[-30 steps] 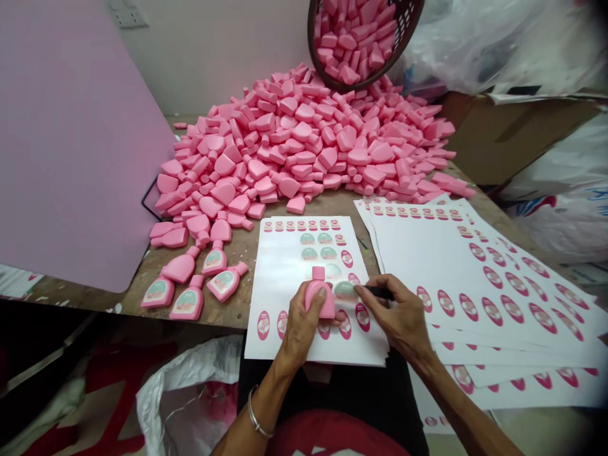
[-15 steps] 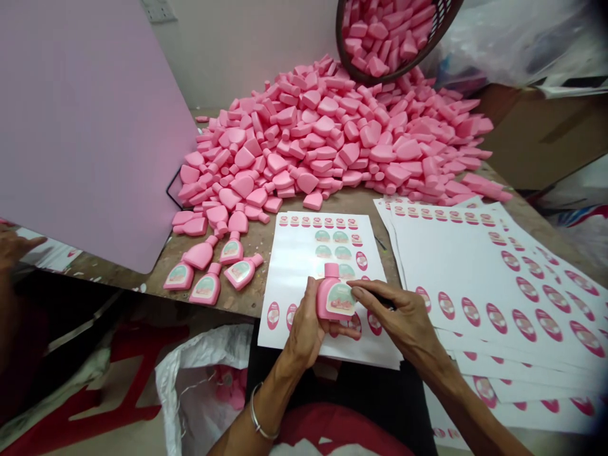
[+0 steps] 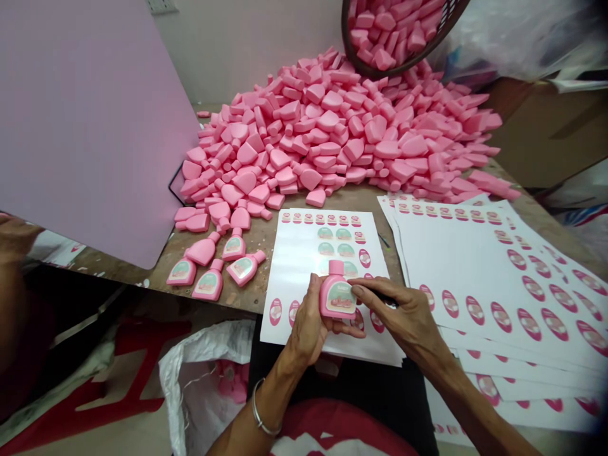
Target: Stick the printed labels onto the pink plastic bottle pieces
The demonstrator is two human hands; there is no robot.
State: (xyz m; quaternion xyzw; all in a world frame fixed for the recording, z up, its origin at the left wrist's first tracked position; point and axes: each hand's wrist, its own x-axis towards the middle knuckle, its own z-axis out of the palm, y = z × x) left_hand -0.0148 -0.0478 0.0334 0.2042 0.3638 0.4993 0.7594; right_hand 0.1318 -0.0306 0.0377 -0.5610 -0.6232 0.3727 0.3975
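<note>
The person's left hand (image 3: 308, 326) is curled around a pink plastic bottle (image 3: 336, 292), its fingers wrapping behind and its thumb lying along the side, and is holding the bottle just above a sheet of labels (image 3: 304, 250). The bottle's neck is pointing away from the person. A cream-and-green oval label (image 3: 341, 297) is sitting on its front, showing a picture, but its small print is too blurred to read. The right hand (image 3: 408, 320) is bent, its fingers (image 3: 375, 292) pinching a slim dark tool (image 3: 387, 299) whose tip is hidden, with the index fingertip lying just beside the label.

A metal bangle (image 3: 259, 405) is circling the left wrist. Pink-rimmed oval labels are lining the sheet's lower edge, and a stack of label sheets (image 3: 468, 266) is fanning out to the right. Labelled bottles (image 3: 209, 285) are lying on a worn wooden table (image 3: 251, 294), near a heap of unlabelled pink bottles (image 3: 323, 139). A brown basket (image 3: 403, 44) is tilting above the heap. Another person's hand (image 3: 14, 240) is showing at far left.
</note>
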